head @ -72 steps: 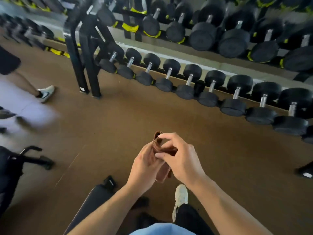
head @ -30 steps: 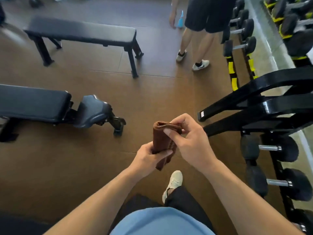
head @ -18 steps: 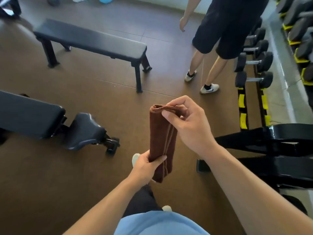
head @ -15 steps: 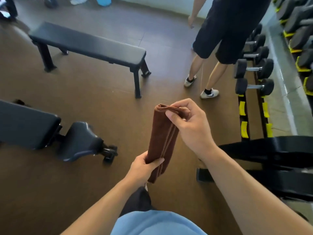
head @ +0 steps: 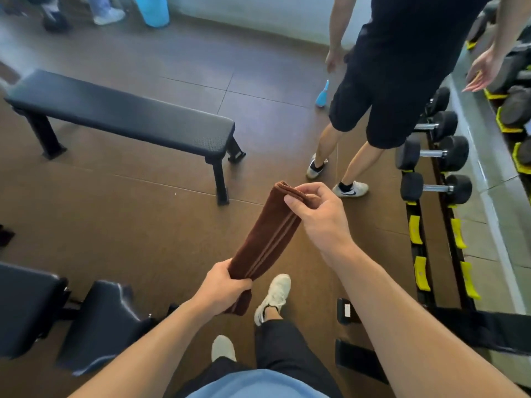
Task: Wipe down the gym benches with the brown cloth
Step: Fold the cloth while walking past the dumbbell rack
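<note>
A folded brown cloth [head: 265, 239] stretches between my two hands in mid-air, in front of me. My left hand [head: 221, 291] grips its lower end. My right hand [head: 319, 214] pinches its upper end between thumb and fingers. A flat black bench [head: 120, 113] stands on the brown floor ahead to the left, apart from the cloth. A second black bench [head: 26, 305] with a separate seat pad [head: 100, 320] lies at the lower left.
A person in black shorts [head: 382, 90] stands ahead to the right beside a dumbbell rack [head: 434, 153] with yellow cradles. Black rack feet [head: 488, 328] run along the lower right. A blue bin [head: 152, 8] stands at the far wall.
I turned from the dumbbell rack toward the benches. The cloth went from bunched between my hands to pulled out long, my left hand sliding down to its lower end.
</note>
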### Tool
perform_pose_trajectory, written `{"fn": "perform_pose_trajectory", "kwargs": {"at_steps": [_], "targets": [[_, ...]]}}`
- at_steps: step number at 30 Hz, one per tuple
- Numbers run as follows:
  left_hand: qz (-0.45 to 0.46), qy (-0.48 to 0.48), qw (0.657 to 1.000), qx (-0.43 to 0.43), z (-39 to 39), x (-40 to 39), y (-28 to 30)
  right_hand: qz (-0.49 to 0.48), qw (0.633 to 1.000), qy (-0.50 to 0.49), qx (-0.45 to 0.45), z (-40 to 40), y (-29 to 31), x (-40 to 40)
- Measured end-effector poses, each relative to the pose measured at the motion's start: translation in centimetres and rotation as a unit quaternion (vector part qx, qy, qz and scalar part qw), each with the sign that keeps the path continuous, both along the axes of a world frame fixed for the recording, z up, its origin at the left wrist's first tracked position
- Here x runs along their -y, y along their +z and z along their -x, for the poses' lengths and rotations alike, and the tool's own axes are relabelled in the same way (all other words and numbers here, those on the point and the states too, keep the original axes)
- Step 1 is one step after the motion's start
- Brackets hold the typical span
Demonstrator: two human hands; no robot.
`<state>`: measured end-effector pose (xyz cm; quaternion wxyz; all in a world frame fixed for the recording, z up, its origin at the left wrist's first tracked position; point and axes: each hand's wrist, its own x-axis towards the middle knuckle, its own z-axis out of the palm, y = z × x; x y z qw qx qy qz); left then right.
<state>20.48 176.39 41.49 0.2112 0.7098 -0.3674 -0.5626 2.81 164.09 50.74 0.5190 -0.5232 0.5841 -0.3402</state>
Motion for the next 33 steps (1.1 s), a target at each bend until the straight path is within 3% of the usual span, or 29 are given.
{"fn": "perform_pose_trajectory", "kwargs": {"at_steps": [12, 24, 33], "targets": [[-0.051, 0.004, 0.994, 0.098, -3.1, 18.9, -1.9, -0.099, 0.985, 0.094, -0.107, 0.0, -6.0, 21.4], [-0.059, 0.097, 0.991, 0.069, -10.4, 35.3, -4.5, -0.152, 0.965, 0.128, -0.173, -9.4, -11.0, 40.2], [-0.074, -0.011, 0.997, 0.01, -16.7, 51.5, -4.5, -0.234, 0.956, 0.029, -0.172, -12.0, -15.1, 53.5]]}}
